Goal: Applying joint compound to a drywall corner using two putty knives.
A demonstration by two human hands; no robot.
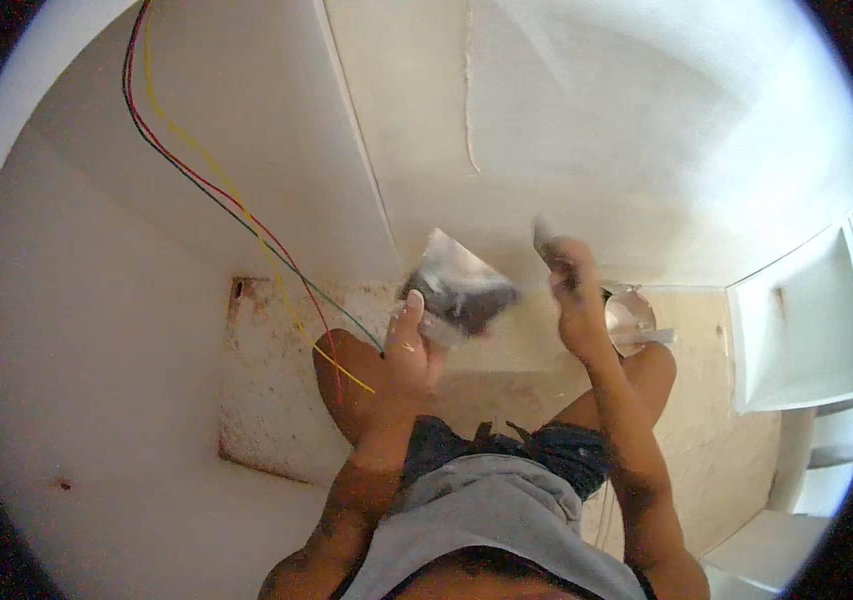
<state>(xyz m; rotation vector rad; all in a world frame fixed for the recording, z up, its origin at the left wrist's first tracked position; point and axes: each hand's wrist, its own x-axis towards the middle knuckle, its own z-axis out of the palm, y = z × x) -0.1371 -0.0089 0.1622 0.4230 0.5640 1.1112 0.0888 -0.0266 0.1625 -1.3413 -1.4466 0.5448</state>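
Closest to me is the gray shirt [491, 520], big and low in my view, with dark shorts [566, 450] just past it. Bare knees stick out on both sides, because the person is crouched down on the floor.

Going from big things to small ones, I see white walls [646, 130] all around, bending at the edges of my view. Below them is the pale floor [276, 400], and it has rusty brown spots on the left side. On the far right stand white shelves [796, 330].

Three thin wires [206, 185], red, yellow and dark, hang down from the top left and run to the left knee.

Now the hands. I see the left hand [411, 350] up in front of the body, closed around the near corner of a clear plastic bag [461, 290]. That bag has something dark inside, and it sits in the middle of my view, between the two hands. My right hand [571, 290] is up too, just right of the bag. It looks closed on something small and dark at the top, but it is blurry, so I cannot tell what it is pinching.

Last, a small shiny metal bowl [631, 318] sits on the floor just behind the right hand.
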